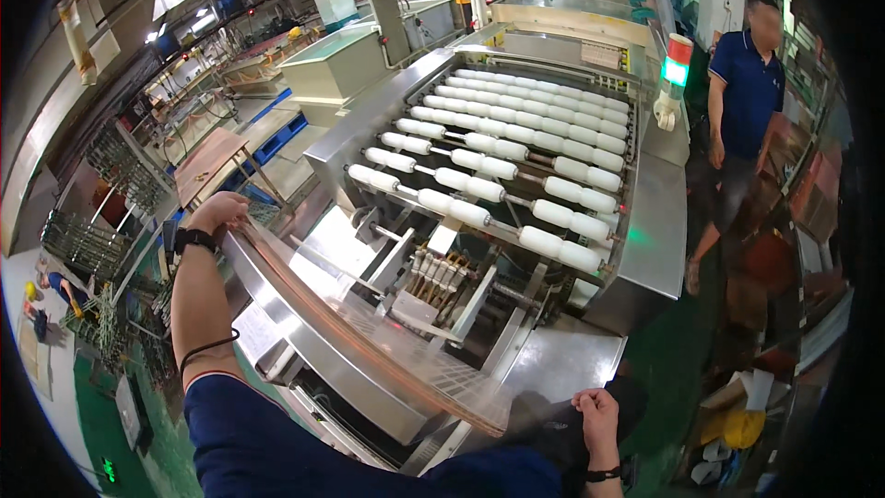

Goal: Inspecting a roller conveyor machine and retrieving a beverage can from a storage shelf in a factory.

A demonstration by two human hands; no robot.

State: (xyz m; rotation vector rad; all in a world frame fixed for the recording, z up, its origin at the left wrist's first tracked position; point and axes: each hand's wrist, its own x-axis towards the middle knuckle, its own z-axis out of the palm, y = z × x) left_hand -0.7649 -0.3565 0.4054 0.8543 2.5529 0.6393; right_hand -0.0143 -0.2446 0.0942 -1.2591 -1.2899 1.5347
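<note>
My left hand point(219, 210) is closed over the upper left end of a stack of thin copper-edged panels point(369, 346). The panels stand on edge and slant down toward the lower middle, their faces partly see-through and smeared. Lower right, apart from the stack, my right hand point(597, 415) is loosely closed, fingers curled, with nothing showing in it. Beyond the panels lies a roller conveyor point(318, 161) with rows of white rollers point(489, 155). Between stack and rollers sits a metal mechanism point(438, 281) with a row of small fittings.
A signal light point(676, 63) glows green at the conveyor's right side. Beside it stands another person point(745, 83) in a dark blue shirt. Flat sheets and boxes point(765, 286) crowd the right. Metal racks point(92, 240) and a brown-topped table point(210, 164) are at left.
</note>
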